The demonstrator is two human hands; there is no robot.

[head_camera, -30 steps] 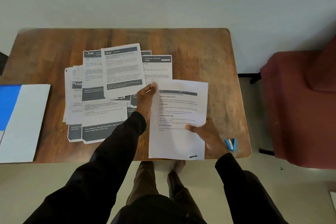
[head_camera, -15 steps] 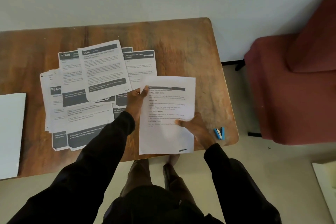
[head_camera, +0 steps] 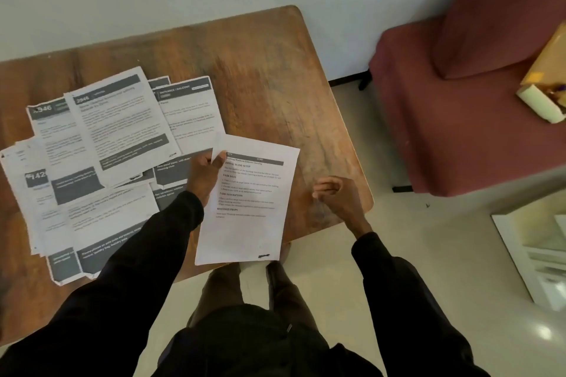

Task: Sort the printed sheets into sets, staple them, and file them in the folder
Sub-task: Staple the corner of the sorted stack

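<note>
The left hand (head_camera: 207,173) pinches the far left corner of a single sheet (head_camera: 249,208), thumb on the printed face and fingers behind it. The sheet lies tilted over the near right part of the table (head_camera: 269,70), and its near end juts out past the table's edge, above the floor. The right hand (head_camera: 338,196) is just to the right of the sheet, not touching it, with fingers loosely curled. It seems to hold nothing, though its underside is hidden, so something small beneath it cannot be ruled out.

The other printed sheets (head_camera: 101,144) lie fanned and overlapping on the left of the table, unsorted and unstapled. No folder or stapler shows in this view.

The main risk is the one-corner grip. With only a pinch on it and no support under the overhanging end, the sheet could droop, crease at the corner or slip to the floor. The left sleeve (head_camera: 147,239) crosses the near right part of the spread, where some pages already overhang the near edge, so a careless sweep of the arm could drag those off or shuffle them. Because the pages overlap so heavily, a wrong one could easily be taken into a set.
</note>
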